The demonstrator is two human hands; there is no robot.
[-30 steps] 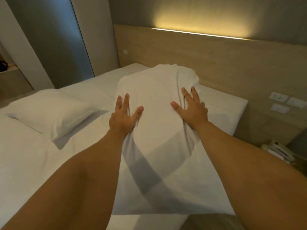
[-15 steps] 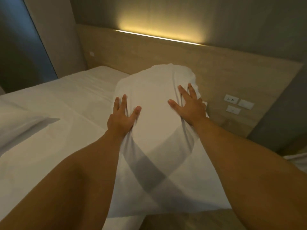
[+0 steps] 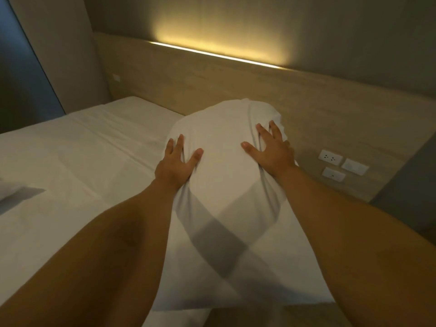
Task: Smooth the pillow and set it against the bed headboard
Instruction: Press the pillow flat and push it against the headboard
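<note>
A white pillow (image 3: 224,138) lies lengthwise on the bed (image 3: 82,149), its far end up against the wooden headboard (image 3: 212,79). My left hand (image 3: 175,165) presses into the pillow's left side, fingers over the edge and thumb on top, bunching the cover. On the right side my right hand (image 3: 271,154) does the same, with creases running between its spread fingers. The pillow's near end hangs over the bed's edge between my forearms, whose shadows cross on it.
Wall sockets and switches (image 3: 330,159) sit on the headboard panel to the right of the pillow. A corner of a second white pillow (image 3: 9,190) shows at the far left. A light strip (image 3: 212,53) glows along the headboard's top.
The view has swung to the right, so the second pillow has slid almost out of sight. Both hands stay on the pillow's sides, now pressed deeper into the cover.
</note>
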